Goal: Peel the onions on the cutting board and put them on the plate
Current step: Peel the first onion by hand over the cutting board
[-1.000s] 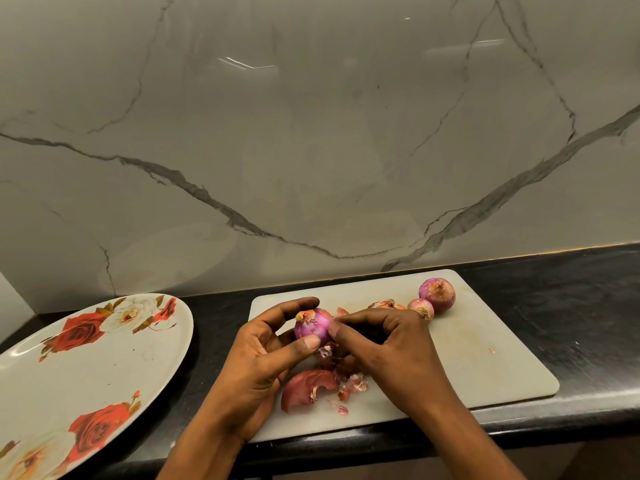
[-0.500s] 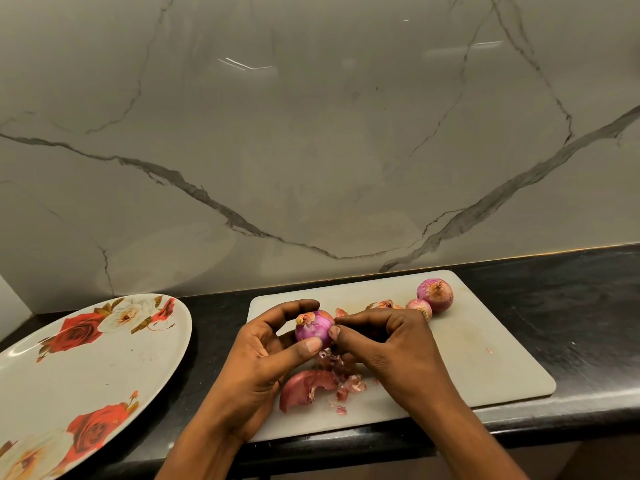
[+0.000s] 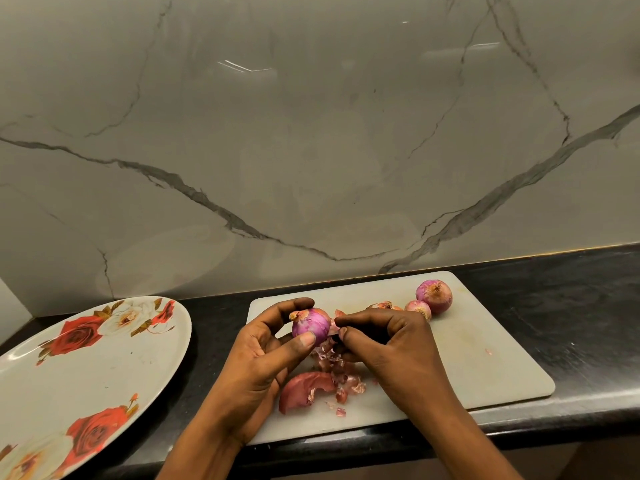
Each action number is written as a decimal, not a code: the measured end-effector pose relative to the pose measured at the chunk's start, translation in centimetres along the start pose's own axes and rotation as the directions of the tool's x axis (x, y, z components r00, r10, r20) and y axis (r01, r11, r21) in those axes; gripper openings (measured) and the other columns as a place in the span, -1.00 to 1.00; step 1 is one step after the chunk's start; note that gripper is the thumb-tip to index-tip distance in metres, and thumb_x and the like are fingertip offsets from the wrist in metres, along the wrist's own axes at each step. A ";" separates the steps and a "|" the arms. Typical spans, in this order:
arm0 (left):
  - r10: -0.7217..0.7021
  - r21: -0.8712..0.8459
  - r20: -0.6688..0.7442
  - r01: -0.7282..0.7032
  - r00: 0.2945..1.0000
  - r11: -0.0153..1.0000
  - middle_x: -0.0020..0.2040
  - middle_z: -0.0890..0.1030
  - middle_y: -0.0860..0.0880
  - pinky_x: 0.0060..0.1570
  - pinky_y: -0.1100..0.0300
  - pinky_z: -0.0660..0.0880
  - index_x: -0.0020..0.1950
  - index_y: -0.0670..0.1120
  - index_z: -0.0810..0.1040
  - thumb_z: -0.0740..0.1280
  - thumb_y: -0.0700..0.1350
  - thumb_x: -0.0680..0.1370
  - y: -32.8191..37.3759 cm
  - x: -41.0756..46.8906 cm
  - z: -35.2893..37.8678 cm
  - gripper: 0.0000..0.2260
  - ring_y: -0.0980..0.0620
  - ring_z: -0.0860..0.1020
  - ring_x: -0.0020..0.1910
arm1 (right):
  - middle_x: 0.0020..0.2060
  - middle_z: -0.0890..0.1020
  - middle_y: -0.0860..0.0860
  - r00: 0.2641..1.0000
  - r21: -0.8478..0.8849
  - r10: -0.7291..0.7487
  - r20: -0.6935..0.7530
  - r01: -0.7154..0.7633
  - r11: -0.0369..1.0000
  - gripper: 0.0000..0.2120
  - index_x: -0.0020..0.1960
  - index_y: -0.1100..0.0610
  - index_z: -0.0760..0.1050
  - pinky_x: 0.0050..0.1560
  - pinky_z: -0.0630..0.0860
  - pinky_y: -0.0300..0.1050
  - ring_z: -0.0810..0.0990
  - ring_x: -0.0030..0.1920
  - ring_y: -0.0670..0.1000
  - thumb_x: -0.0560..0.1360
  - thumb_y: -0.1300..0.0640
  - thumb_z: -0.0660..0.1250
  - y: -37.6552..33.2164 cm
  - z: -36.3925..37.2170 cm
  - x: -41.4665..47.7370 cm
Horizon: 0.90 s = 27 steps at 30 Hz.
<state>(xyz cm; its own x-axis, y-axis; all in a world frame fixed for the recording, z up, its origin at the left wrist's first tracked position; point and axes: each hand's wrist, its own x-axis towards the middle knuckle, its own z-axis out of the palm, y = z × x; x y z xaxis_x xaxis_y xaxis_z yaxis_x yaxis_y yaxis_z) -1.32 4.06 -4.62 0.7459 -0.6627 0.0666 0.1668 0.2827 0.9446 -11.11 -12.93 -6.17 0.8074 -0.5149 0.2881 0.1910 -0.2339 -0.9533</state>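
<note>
While the left hand [image 3: 263, 358] grips the held onion [image 3: 310, 325], thumb on the near side and index finger curled over the top, the right hand [image 3: 391, 344] pinches a skin flap [image 3: 333, 328] at that onion's right side, thumb and forefinger closed tight on it. The held onion is raised just above the left half of the cutting board [image 3: 485, 358]. Its purple skin is mostly on, with a dry tuft at its upper left.

Counts: 1 board, 1 plate, 2 hands.
- **Onions:** 3 sure. The held one, plus 2 at the board's far right corner: the large onion [image 3: 434, 295], and the small onion [image 3: 418, 308] touching it on its near-left side.
- **Unclear:** a brownish lump [image 3: 384, 305] sits just left of the small onion, half hidden behind the right knuckles. Onion or peel, cannot tell.
- **Peel:** 1 big curved peel [image 3: 304, 389] lies toward the board's near edge, beside the left palm. A heap of small scraps [image 3: 341, 372] lies between it and the right hand, too small to count. 1 tiny fleck [image 3: 488, 351] lies on the right half.

Containers:
- **Board:** carries every onion and all the peel. Its near edge reaches the front edge of the black counter [image 3: 571, 306].
- **Plate:** the plate [image 3: 86, 375] is oval and white. It sits on the counter left of the board, apart from it. Its face shows red and white rose prints.

A grey veined marble wall [image 3: 311, 150] stands along the counter's far edge.
</note>
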 end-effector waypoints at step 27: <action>-0.054 -0.129 -0.069 0.045 0.996 0.991 0.29 0.66 -0.25 0.09 0.06 0.69 0.42 -0.16 0.55 0.35 -0.15 0.59 -0.2 0.6 -0.3 -0.61 -0.25 0.66 0.27 | -0.26 0.76 -0.11 1.000 -0.107 -0.013 -0.026 0.010 0.994 -0.94 -0.12 -0.04 0.75 -0.11 0.74 0.04 0.76 -0.20 -0.06 0.49 0.11 0.54 0.1 0.2 -0.1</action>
<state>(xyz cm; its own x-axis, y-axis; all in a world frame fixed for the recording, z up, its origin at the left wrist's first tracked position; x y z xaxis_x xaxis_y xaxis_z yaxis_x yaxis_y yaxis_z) -0.74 3.83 -4.86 0.7786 -0.6275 -0.0070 0.2820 0.3399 0.8972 -11.10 -12.75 -6.36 0.7900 -0.5332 0.3028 0.1385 -0.3259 -0.9352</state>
